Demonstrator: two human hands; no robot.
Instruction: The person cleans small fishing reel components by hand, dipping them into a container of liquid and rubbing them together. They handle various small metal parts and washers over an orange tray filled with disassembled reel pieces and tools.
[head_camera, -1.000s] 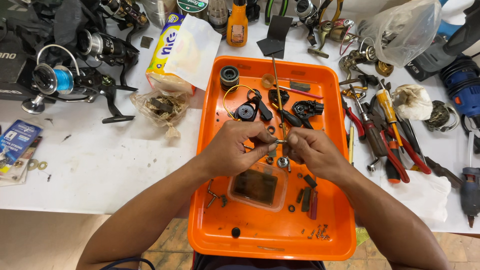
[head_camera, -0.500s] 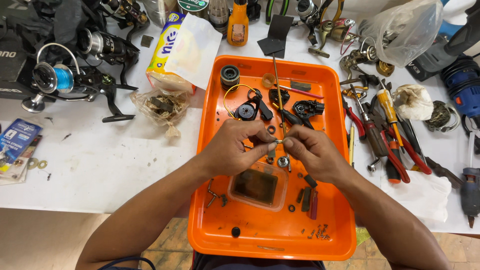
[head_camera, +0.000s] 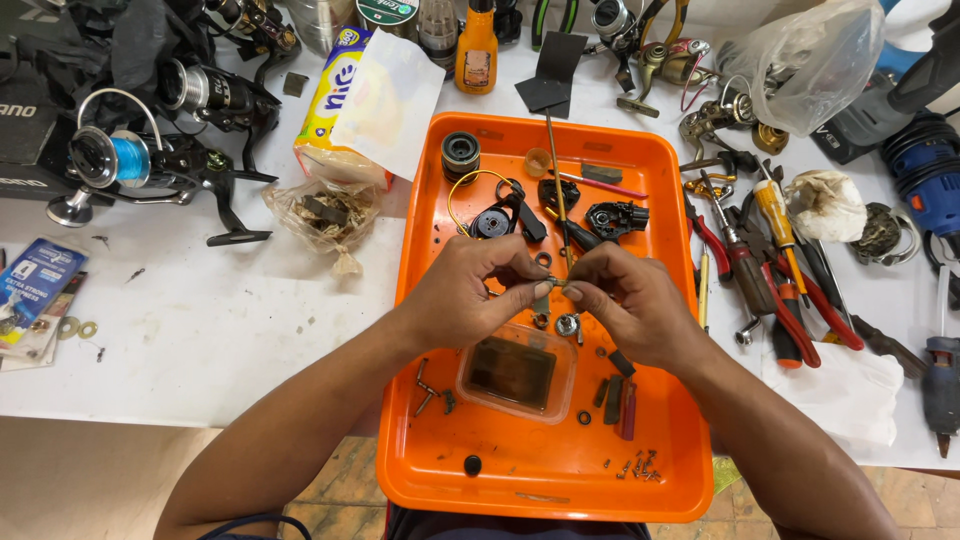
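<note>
Left of the orange plastic tray (head_camera: 420, 300), a black spinning fishing reel with blue line (head_camera: 125, 160) is lying on the white tabletop (head_camera: 200, 340). Over the tray's middle, the left hand (head_camera: 465, 295) and right hand (head_camera: 625, 300) are pinching a small grey metal part (head_camera: 549, 291) between fingers clenched on its two ends. It looks light, stiff and easily dropped, best gripped at the ends. A clear plastic tub (head_camera: 515, 372) is sitting just below the hands; red-handled pliers (head_camera: 790, 300) are lying right of the tray.
</note>
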